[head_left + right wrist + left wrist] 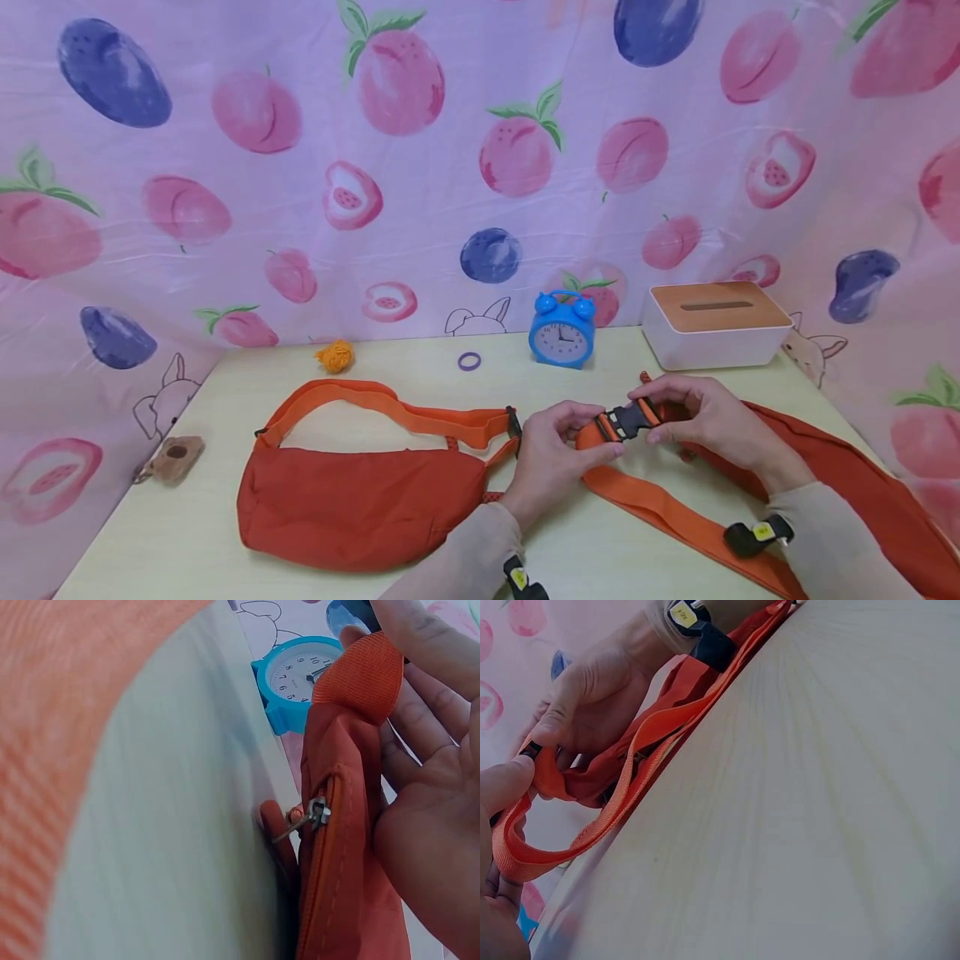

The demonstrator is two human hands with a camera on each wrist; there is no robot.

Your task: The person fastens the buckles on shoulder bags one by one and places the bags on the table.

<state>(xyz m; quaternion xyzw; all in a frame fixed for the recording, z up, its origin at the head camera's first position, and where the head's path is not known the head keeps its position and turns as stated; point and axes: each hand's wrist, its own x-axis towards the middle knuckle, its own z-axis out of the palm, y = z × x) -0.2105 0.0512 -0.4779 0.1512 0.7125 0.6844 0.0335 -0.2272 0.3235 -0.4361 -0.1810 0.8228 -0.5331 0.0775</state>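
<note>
A black side-release buckle on an orange strap is held up between both hands, its two halves lined up end to end. My left hand pinches the strap end of the left half between thumb and fingers. On the other half, my right hand grips with thumb below and fingers above. This strap belongs to a red-orange waist bag lying at the right, partly behind the right forearm. In the right wrist view the bag's zipper pull shows beside the palm.
A second red-orange waist bag lies left of the hands. Along the back stand a blue alarm clock and a white tissue box, with a purple ring and an orange yarn bundle. A brown plush keychain is at the left edge.
</note>
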